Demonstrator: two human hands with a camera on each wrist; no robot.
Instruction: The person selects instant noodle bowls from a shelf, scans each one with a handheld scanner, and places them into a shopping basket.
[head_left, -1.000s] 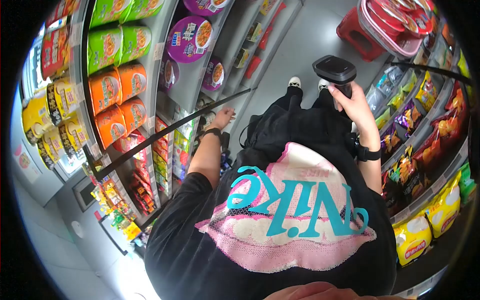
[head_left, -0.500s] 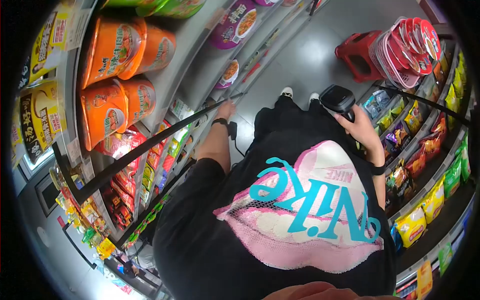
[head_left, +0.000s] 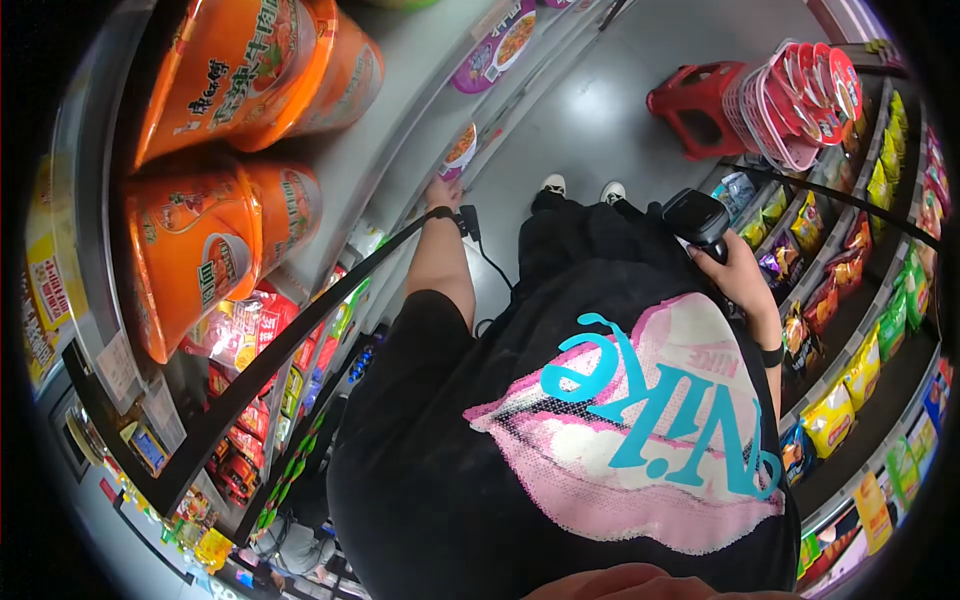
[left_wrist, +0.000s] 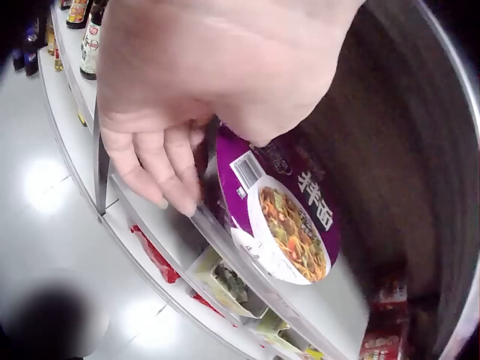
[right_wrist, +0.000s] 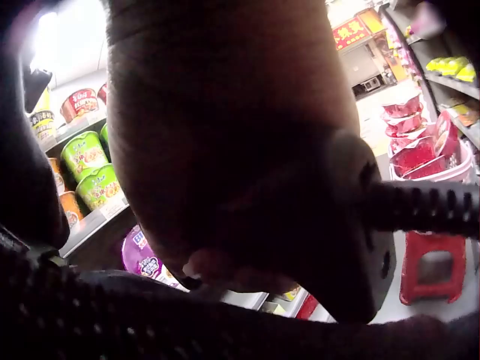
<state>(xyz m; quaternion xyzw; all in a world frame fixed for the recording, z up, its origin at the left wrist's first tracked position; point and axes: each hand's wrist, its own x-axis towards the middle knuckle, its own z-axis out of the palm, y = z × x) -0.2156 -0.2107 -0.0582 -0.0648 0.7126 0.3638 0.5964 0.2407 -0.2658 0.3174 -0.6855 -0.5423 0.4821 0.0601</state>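
Observation:
In the head view my left hand reaches to the shelf on the left, right beside a purple noodle tub. The left wrist view has this tub tilted on the shelf, its noodle picture and barcode facing the camera. There my palm overlaps the tub's top, and the loosely bent fingers hang down past its side to the shelf's front edge; the thumb's tip lies against the purple label. My right hand grips a black handheld barcode scanner by its handle, out over the aisle.
Orange noodle tubs fill the near left shelf. Snack bags line the right shelves. A red stool and a pink basket of red-lidded tubs stand farther along the aisle. A cable hangs from my left wrist.
My left hand has moved forward along the left shelf to the purple tub. The view has shifted closer to the orange tubs. My right hand keeps its grip on the scanner.

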